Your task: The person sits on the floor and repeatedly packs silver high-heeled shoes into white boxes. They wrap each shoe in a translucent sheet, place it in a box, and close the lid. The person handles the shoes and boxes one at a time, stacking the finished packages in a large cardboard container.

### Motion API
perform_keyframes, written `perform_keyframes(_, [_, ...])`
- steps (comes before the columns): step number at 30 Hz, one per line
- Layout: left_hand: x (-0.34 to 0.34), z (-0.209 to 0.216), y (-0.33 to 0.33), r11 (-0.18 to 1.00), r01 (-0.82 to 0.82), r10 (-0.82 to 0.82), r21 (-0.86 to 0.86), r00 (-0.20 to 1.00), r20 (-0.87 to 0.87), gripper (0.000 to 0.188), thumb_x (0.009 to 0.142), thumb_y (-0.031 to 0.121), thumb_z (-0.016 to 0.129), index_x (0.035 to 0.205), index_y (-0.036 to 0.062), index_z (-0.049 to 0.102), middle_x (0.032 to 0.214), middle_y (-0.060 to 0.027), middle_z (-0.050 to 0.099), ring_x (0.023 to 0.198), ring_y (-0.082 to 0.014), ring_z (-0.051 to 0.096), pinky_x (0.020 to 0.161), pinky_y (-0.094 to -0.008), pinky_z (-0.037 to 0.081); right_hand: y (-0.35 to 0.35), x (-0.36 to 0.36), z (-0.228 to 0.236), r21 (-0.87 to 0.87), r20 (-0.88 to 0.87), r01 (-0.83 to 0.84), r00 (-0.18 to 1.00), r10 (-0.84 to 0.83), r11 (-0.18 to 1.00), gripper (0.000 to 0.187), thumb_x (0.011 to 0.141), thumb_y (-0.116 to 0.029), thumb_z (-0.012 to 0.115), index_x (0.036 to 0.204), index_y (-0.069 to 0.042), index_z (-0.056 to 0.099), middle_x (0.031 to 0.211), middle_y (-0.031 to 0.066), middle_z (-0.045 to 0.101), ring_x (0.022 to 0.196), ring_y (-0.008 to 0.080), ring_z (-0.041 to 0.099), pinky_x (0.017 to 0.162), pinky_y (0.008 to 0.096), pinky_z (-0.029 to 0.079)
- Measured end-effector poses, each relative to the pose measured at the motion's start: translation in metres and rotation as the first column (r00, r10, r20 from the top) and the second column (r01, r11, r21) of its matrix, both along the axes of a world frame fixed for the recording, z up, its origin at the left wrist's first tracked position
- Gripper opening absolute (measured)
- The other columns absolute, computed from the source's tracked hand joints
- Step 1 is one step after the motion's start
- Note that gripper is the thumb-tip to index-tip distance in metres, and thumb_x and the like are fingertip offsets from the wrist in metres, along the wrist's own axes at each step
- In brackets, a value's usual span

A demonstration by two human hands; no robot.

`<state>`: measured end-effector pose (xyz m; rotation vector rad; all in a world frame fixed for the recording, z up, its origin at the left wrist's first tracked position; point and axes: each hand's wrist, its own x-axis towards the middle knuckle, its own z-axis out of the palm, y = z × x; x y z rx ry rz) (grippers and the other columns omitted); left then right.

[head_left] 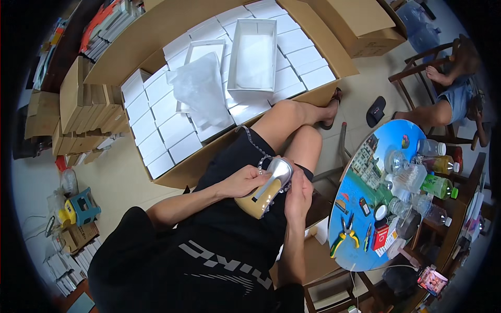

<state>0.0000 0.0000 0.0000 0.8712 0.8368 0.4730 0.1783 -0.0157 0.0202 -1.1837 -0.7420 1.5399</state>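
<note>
Low over my lap, both hands grip a rounded yellow-and-silver item (pixel 259 203), its exact kind unclear. My left hand (pixel 244 181) is closed at its upper left side, thumb and fingers pinching near a shiny bead-like chain (pixel 251 139). Around the silver end's right edge, my right hand (pixel 298 194) has its fingers curled. The chain trails from the item up over my dark shorts towards the big carton. Part of the item lies hidden behind my fingers.
Ahead stands a large carton (pixel 175 175) packed with white boxes (pixel 156 128). On them rest an open white box (pixel 254 57), a lid and a translucent bag (pixel 201 88). At right, a round table (pixel 342 201) bears pliers (pixel 344 237) and several bottles. Another person sits beyond.
</note>
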Motion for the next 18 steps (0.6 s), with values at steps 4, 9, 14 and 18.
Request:
perform_keyframes(4, [0.0,-0.003,-0.001,0.997,-0.024,0.027,0.076,0.999,-0.032,0.044,0.107,0.033,0.043,0.083,0.003,0.066,0.069,0.0073,0.059,0.061,0.0011,0.049,0.053,-0.0204,0.041,-0.001,-0.009,0.006,0.119,0.313,-0.021,0.95,-0.017,0.993,0.031,0.101,-0.017,0.049,0.117,0.004,0.065,0.103,0.0139,0.072,0.098,0.0128,0.064,0.118,0.0436,0.026])
perform_keyframes(9, [-0.004,-0.007,-0.002,1.0,-0.005,0.005,-0.001,1.0,-0.021,0.04,0.106,0.031,0.045,0.09,0.0019,0.067,0.072,0.0059,0.061,0.065,0.0001,0.051,0.057,-0.0208,0.043,0.002,-0.016,0.009,0.147,0.452,-0.035,0.891,-0.036,0.988,0.036,0.104,-0.018,0.042,0.112,0.009,0.065,0.097,0.0132,0.073,0.09,0.0118,0.065,0.119,0.0434,0.024])
perform_keyframes(14, [-0.006,-0.004,0.001,1.0,0.023,-0.023,-0.014,1.0,0.012,0.033,0.105,0.026,0.049,0.104,0.0,0.07,0.081,0.0029,0.066,0.074,-0.0016,0.055,0.067,-0.0222,0.047,0.006,-0.018,0.005,0.148,0.368,0.061,0.923,-0.112,0.987,0.042,0.106,-0.021,0.037,0.109,0.009,0.066,0.099,0.0142,0.073,0.094,0.0131,0.066,0.122,0.0448,0.019])
perform_keyframes(18, [-0.006,-0.012,-0.001,1.0,0.005,-0.006,0.016,0.998,0.061,0.038,0.106,0.03,0.045,0.097,0.0004,0.068,0.078,0.0036,0.065,0.068,-0.0012,0.056,0.06,-0.021,0.046,0.004,-0.021,-0.001,0.152,0.309,0.117,0.938,-0.16,0.981,0.045,0.107,-0.023,0.033,0.111,0.009,0.063,0.106,0.0163,0.072,0.104,0.0164,0.065,0.121,0.0441,0.018])
